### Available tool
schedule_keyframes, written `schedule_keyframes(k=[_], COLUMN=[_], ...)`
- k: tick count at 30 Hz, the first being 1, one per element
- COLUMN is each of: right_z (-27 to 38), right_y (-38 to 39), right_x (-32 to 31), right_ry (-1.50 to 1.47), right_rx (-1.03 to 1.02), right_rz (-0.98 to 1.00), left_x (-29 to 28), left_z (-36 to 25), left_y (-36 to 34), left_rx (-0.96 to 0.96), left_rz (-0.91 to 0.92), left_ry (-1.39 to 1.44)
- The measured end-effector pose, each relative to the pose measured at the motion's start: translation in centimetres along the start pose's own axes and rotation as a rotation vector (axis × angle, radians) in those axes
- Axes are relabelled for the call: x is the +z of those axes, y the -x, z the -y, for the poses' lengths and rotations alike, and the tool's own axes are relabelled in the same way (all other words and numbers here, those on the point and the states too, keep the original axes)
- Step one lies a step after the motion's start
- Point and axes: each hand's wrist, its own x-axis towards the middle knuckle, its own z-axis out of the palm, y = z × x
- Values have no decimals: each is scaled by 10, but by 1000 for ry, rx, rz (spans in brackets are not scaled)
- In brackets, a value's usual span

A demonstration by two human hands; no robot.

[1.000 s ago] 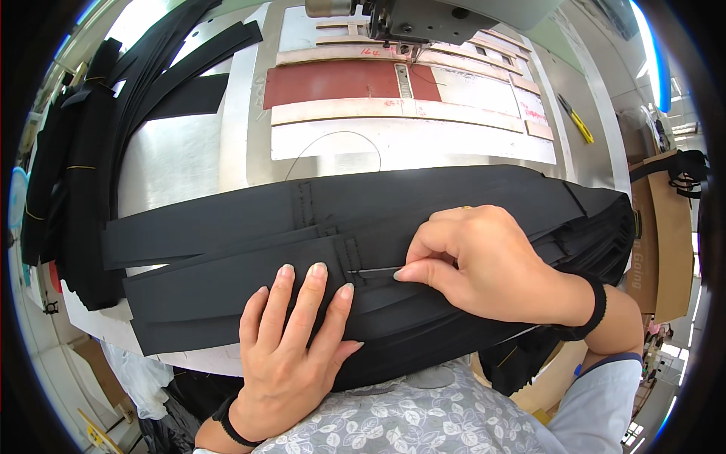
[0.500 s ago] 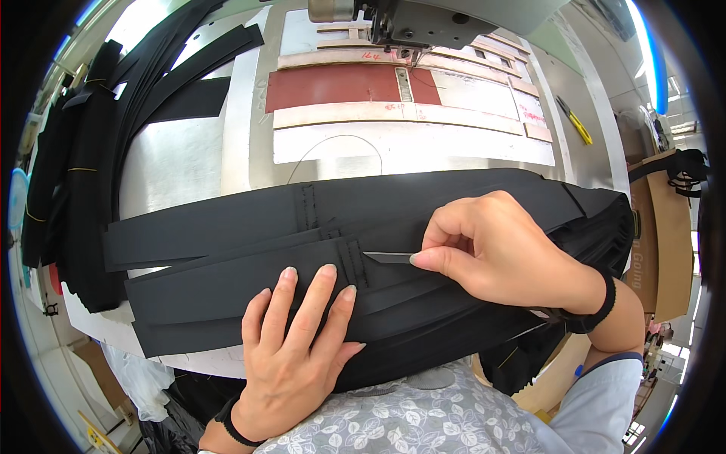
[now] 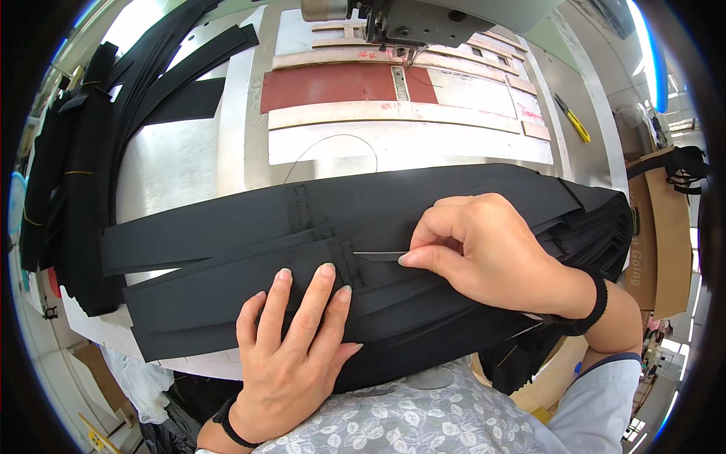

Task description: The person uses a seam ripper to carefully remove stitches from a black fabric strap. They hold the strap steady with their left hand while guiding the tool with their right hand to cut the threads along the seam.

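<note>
A stack of long black fabric strips (image 3: 423,197) lies across the near side of the table, with stitched lines crossing several of them. My left hand (image 3: 295,344) rests on the nearer strips, fingers spread and flat, just left of a stitched seam (image 3: 349,265). Between thumb and fingertips, my right hand (image 3: 484,250) pinches a thin pointed metal blade (image 3: 378,256). The blade lies nearly level, its tip at the seam. My right palm hides whatever part of the blade reaches further back.
Beyond the strips stands a sewing machine head (image 3: 423,23) over a white template board (image 3: 408,136) with a dark red strip (image 3: 325,87). A yellow cutter (image 3: 577,125) lies at right. Bundled black strips (image 3: 83,204) hang at left; a cardboard box (image 3: 669,242) stands far right.
My right hand has moved slightly left with the blade, whose tip now reaches the seam. My left hand stays almost in place on the strips.
</note>
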Motion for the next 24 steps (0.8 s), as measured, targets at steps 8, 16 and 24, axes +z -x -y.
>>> schedule_keyframes(k=[8, 16, 24], right_z=[1, 2, 5], right_y=[4, 1, -5], right_x=[-2, 7, -10], right_ry=[60, 56, -102], right_rx=[-30, -129, 95], right_rz=[-12, -77, 45], left_x=[-1, -2, 0], left_z=[0, -1, 1], left_y=[-1, -2, 0], left_rx=[5, 7, 9], left_rz=[-9, -12, -17], left_ry=[-4, 3, 0])
